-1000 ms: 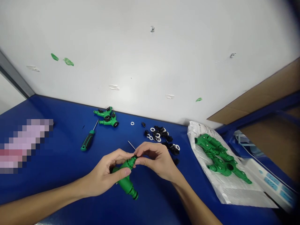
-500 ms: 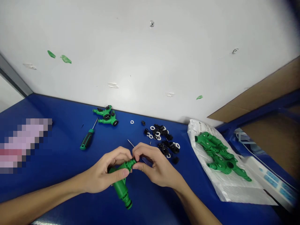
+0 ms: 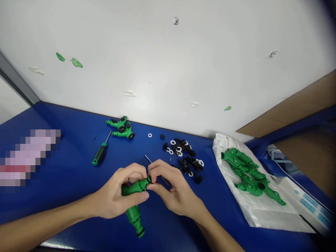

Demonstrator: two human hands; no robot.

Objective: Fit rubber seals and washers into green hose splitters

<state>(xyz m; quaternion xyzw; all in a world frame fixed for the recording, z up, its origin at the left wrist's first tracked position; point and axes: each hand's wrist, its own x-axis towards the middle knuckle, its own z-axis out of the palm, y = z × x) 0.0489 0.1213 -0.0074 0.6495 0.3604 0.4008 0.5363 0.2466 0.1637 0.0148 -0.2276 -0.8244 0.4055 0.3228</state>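
Left hand (image 3: 114,192) was closed around the body of a green plastic hose connector (image 3: 133,211), thumb across the front, fingers curled behind. Connector was tilted, black-tipped lower end pointing down toward the person, held above the blue table (image 3: 65,182). Right hand (image 3: 175,190) pinched the connector's upper tip between thumb and fingers, almost closed, touching the left hand's fingers. Thin metal rod (image 3: 148,159) showed just past the right hand; cannot tell if held. Heap of black fittings and white washers (image 3: 181,154) lay beyond the hands. Further left, a green-and-black screwdriver (image 3: 99,154) lay beside an assembled green splitter (image 3: 120,126). On the right, green connector bodies (image 3: 249,178) lay on a white plastic bag (image 3: 259,213), near a power strip (image 3: 309,203).
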